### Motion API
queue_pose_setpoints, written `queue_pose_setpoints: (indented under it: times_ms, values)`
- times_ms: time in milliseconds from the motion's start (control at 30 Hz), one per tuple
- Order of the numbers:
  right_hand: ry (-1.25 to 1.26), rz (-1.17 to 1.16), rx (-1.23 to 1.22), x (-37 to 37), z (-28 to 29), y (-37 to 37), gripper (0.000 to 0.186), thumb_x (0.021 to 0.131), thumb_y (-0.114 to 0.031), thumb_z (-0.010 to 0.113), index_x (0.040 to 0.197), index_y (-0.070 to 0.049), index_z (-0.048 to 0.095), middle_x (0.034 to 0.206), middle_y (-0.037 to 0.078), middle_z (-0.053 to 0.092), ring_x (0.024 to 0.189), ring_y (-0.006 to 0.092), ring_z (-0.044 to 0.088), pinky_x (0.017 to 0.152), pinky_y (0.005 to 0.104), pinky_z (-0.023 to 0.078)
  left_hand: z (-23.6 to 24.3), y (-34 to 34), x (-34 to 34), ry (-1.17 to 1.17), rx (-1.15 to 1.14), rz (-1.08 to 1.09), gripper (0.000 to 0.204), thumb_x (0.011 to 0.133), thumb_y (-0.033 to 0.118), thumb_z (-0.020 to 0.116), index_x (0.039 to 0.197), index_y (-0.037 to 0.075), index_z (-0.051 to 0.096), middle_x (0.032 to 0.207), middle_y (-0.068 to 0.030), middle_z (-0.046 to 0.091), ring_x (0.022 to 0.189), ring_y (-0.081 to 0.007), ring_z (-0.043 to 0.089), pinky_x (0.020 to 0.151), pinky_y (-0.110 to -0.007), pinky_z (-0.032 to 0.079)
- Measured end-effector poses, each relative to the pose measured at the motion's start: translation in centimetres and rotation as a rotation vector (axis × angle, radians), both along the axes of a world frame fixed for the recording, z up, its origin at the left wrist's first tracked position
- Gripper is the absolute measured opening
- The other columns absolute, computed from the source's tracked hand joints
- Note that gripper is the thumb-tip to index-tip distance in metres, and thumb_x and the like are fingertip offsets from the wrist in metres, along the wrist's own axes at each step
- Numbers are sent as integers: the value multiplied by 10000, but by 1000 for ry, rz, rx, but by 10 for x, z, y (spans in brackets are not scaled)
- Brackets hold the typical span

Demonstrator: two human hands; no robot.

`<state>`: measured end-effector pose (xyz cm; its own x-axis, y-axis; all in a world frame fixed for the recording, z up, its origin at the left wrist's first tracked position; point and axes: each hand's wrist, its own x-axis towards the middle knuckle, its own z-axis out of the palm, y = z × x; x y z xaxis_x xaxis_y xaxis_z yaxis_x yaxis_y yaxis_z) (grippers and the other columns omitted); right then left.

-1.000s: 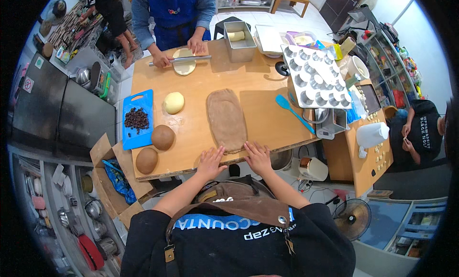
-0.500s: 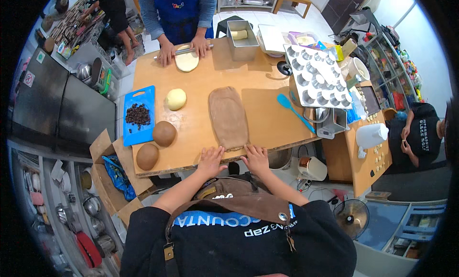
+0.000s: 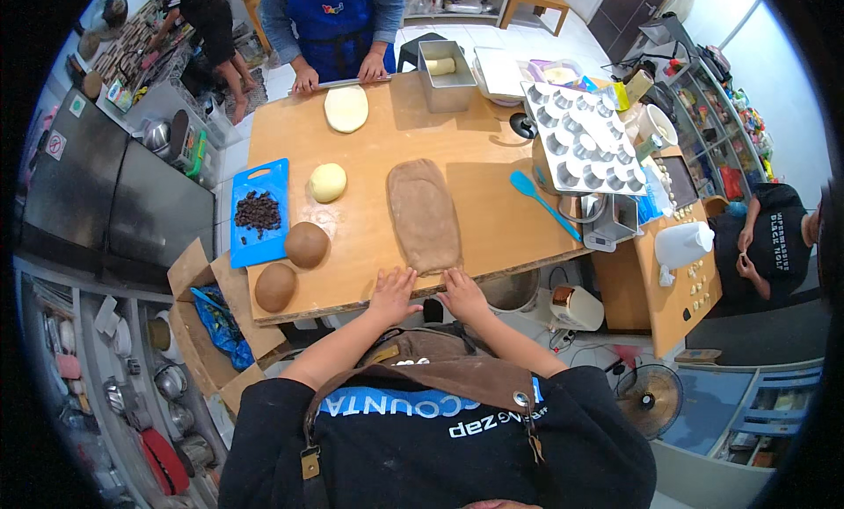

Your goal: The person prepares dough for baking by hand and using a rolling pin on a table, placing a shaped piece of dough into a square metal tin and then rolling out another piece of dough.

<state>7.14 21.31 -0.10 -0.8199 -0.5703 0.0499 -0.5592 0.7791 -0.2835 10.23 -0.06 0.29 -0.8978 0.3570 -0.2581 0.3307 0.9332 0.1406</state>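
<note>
A flattened oblong of brown dough (image 3: 424, 214) lies lengthwise on the wooden table (image 3: 360, 236). At its near edge, my left hand (image 3: 394, 295) rests with fingertips on the left corner, fingers stretched out. My right hand (image 3: 463, 295) lies at the right corner in the same way, its fingers spread and nothing held. To the left sit two brown dough balls (image 3: 307, 244) and a pale yellow dough ball (image 3: 328, 183). Beyond them is a blue cutting board (image 3: 272, 177) with dark chopped pieces (image 3: 258, 213) on it.
Across the table a co-worker in a blue apron (image 3: 338, 25) holds a rolling pin (image 3: 341, 83) behind a flat pale dough piece (image 3: 345, 109). A metal loaf tin (image 3: 448, 96), blue spatula (image 3: 545, 206) and muffin tray (image 3: 591, 144) stand right. An open cardboard box (image 3: 189, 280) is lower left.
The co-worker's rolling pin has moved off the pale dough toward the far edge. My right hand has drawn slightly toward my left. The brown dough looks the same.
</note>
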Motion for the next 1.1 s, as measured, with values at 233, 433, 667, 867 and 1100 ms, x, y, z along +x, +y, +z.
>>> queue_pose_setpoints:
  times_ms: [233, 433, 667, 867, 1100]
  values:
    - [16, -5, -85, 4, 4, -17, 489, 835, -269, 610, 1180, 64, 514, 1091, 186, 532, 1060, 326, 522, 907, 379, 446, 6, 12, -6, 107, 45, -40, 844, 797, 572, 569, 1418, 56, 321, 1396, -93, 377, 1346, -261, 281, 1093, -536, 155]
    - [-225, -15, 27, 2, 15, -24, 497, 815, -249, 621, 1187, 60, 509, 1160, 196, 525, 1114, 323, 494, 940, 380, 424, 5, 14, -6, -11, -60, -56, 861, 806, 577, 557, 1440, 66, 279, 1406, -87, 368, 1349, -250, 276, 1105, -543, 127]
    - [162, 123, 78, 9, -3, -32, 499, 808, -213, 608, 1213, 50, 481, 1186, 193, 519, 1109, 323, 500, 949, 384, 419, 10, 16, -3, -41, -54, -61, 869, 812, 608, 522, 1440, 60, 278, 1432, -73, 349, 1366, -259, 249, 1105, -566, 104]
    - [-240, 105, 51, 3, 18, -41, 535, 789, -196, 584, 1235, 72, 463, 1204, 198, 506, 1138, 328, 486, 979, 379, 397, 13, 13, 1, -42, -140, -68, 857, 819, 591, 527, 1445, 64, 272, 1444, -64, 338, 1372, -270, 240, 1102, -582, 88]
    - [103, 106, 45, 16, -8, -38, 527, 793, -182, 556, 1249, 67, 465, 1184, 178, 519, 1130, 310, 493, 981, 387, 390, 12, 12, 3, -100, -122, -58, 880, 805, 589, 548, 1453, 73, 252, 1462, -62, 316, 1381, -280, 223, 1101, -581, 83]
